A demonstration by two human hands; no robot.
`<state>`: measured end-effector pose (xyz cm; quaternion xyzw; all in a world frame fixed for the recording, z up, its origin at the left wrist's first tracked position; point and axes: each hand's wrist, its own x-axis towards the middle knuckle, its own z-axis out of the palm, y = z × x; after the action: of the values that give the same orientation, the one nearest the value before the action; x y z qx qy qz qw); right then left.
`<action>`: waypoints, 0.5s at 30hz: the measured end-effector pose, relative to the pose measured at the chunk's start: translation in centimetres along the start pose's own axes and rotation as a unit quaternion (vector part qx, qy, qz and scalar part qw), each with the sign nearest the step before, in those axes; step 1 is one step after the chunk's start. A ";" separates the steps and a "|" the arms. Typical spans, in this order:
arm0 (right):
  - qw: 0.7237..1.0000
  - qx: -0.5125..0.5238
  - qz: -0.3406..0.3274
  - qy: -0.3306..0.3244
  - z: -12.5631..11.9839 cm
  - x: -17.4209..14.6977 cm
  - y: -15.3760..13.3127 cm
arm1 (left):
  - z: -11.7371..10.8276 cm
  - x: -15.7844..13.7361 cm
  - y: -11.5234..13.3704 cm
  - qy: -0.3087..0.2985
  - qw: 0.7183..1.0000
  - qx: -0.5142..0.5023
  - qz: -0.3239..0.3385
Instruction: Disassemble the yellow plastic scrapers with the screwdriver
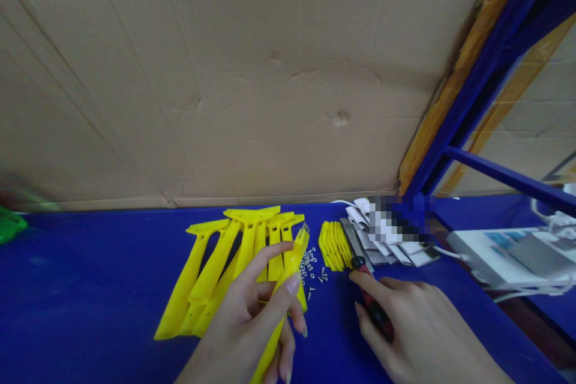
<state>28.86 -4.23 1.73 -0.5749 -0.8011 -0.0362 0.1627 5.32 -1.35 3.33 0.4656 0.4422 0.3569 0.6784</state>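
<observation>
A yellow plastic scraper handle (296, 257) is gripped in my left hand (256, 318), tilted with its narrow upper end raised. My right hand (418, 324) is closed around the red and black grip of a screwdriver (377, 312), which lies low over the blue table. More yellow T-shaped scraper handles (216, 270) are piled to the left, partly behind my left hand. Between the hands lie small screws (323, 275) and several nuts (310, 257). A row of small yellow plastic pieces (333, 245) sits beyond them, beside flat grey metal strips (353, 237).
Folded white and grey pieces (382, 240) lie behind my right hand, partly covered by a pixelated patch. A white power strip (508, 258) with cables is at the right. Cardboard (252, 84) lines the back; a blue frame (477, 78) rises at right. Something green (11, 225) is far left.
</observation>
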 end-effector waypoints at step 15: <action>0.996 0.076 0.011 0.035 -1.0 0.4 0.7 | 0.6 0.0 0.6 -0.027 0.997 -0.051 -0.045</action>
<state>29.59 -3.85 2.74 -0.5685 -0.7888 0.0066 0.2337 5.89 -1.36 4.00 0.4196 0.4258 0.3348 0.7284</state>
